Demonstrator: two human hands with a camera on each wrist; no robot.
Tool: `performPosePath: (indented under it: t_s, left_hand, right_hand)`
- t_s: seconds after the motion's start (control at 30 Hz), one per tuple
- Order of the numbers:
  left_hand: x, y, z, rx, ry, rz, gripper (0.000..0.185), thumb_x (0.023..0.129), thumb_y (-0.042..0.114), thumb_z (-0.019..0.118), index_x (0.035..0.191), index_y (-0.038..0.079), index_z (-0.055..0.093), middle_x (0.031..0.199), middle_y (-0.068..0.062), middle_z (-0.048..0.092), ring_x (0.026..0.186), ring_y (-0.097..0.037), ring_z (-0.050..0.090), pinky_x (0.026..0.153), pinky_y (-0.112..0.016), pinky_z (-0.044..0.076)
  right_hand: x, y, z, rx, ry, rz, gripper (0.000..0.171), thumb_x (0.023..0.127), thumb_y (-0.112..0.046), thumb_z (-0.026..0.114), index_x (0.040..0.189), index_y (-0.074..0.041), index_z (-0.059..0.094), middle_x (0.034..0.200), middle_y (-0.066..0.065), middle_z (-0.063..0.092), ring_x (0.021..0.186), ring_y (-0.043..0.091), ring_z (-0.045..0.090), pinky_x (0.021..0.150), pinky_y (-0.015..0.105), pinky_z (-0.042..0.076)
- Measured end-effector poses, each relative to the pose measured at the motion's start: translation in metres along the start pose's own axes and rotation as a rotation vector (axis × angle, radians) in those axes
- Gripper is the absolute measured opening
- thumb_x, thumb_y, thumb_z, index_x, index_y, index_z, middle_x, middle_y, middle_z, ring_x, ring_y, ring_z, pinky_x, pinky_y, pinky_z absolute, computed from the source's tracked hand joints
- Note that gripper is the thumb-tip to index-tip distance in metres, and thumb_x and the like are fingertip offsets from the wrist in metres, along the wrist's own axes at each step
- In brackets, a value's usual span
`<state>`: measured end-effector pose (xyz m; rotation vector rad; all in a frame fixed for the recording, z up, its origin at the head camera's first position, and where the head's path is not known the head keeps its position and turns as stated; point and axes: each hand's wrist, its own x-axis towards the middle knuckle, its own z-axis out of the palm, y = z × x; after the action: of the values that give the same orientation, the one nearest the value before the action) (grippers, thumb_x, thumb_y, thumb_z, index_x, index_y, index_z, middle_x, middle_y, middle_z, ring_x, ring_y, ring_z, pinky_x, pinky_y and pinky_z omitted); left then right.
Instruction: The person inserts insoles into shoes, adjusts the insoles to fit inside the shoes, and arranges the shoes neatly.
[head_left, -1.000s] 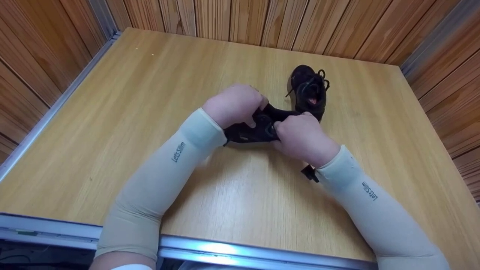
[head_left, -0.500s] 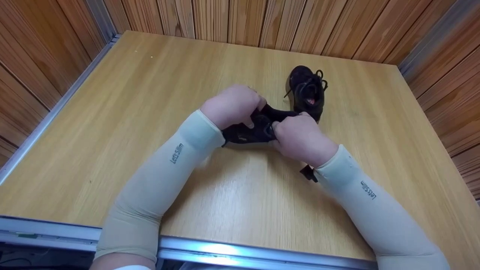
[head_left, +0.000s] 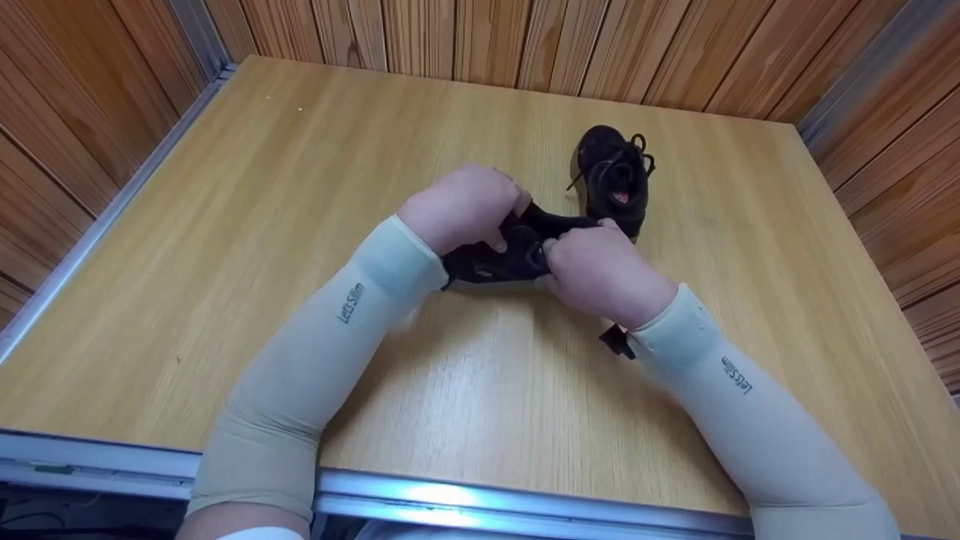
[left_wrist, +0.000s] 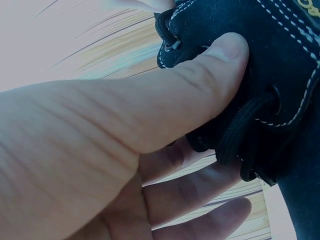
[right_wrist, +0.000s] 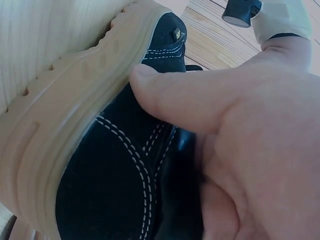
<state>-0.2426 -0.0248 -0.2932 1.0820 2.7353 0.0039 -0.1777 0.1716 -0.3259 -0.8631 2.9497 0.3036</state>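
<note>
Both hands hold a black lace-up shoe with white stitching, lying across the middle of the table. My left hand pinches its lace flap. In the left wrist view the left thumb presses on the upper beside the eyelets, near a dark lace, and the other fingers lie behind the flap. My right hand grips the shoe by the heel end. The right wrist view has the right thumb along the side above a thick tan sole; the right fingertips are hidden.
A second black shoe stands just behind the right hand, its laces looped. Both rest on a wooden table with a metal front edge. Wood-panelled walls enclose the back and sides. A small black device hangs under the right wrist.
</note>
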Motion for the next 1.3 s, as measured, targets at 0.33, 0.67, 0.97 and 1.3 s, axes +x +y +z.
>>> performPosePath:
  t_s: [0.33, 0.67, 0.97, 1.3]
  left_hand:
    - [-0.001, -0.002, 0.001, 0.011, 0.046, 0.03, 0.038, 0.091, 0.026, 0.09, 0.12, 0.01, 0.071, 0.124, -0.009, 0.078, 0.114, -0.031, 0.07, 0.108, -0.046, 0.056]
    - [-0.001, 0.0, 0.001, -0.006, 0.034, 0.013, 0.039, 0.093, 0.026, 0.088, 0.126, 0.012, 0.072, 0.126, -0.008, 0.077, 0.118, -0.03, 0.07, 0.112, -0.046, 0.055]
    - [-0.002, -0.002, 0.001, 0.004, 0.027, 0.016, 0.04, 0.094, 0.026, 0.087, 0.129, 0.012, 0.072, 0.128, -0.009, 0.076, 0.118, -0.03, 0.069, 0.113, -0.046, 0.055]
    - [0.0, -0.003, 0.002, 0.019, 0.037, 0.037, 0.041, 0.093, 0.024, 0.089, 0.127, 0.011, 0.072, 0.127, -0.011, 0.076, 0.116, -0.031, 0.069, 0.11, -0.046, 0.056]
  right_hand:
    - [0.001, -0.003, 0.002, -0.023, -0.007, 0.021, 0.044, 0.099, -0.039, 0.076, 0.11, 0.004, 0.07, 0.107, 0.02, 0.078, 0.101, 0.041, 0.074, 0.093, 0.068, 0.055]
    - [0.003, 0.001, 0.003, -0.044, 0.002, -0.003, 0.04, 0.098, -0.04, 0.078, 0.094, -0.001, 0.067, 0.081, 0.015, 0.073, 0.071, 0.039, 0.07, 0.073, 0.061, 0.058]
    - [0.003, -0.003, 0.001, -0.07, 0.008, 0.0, 0.043, 0.099, -0.044, 0.076, 0.098, 0.0, 0.071, 0.089, 0.016, 0.078, 0.084, 0.04, 0.075, 0.084, 0.06, 0.056]
    - [-0.001, -0.013, 0.004, -0.01, 0.03, 0.099, 0.045, 0.096, -0.036, 0.079, 0.112, 0.005, 0.073, 0.108, 0.021, 0.077, 0.101, 0.044, 0.073, 0.085, 0.064, 0.055]
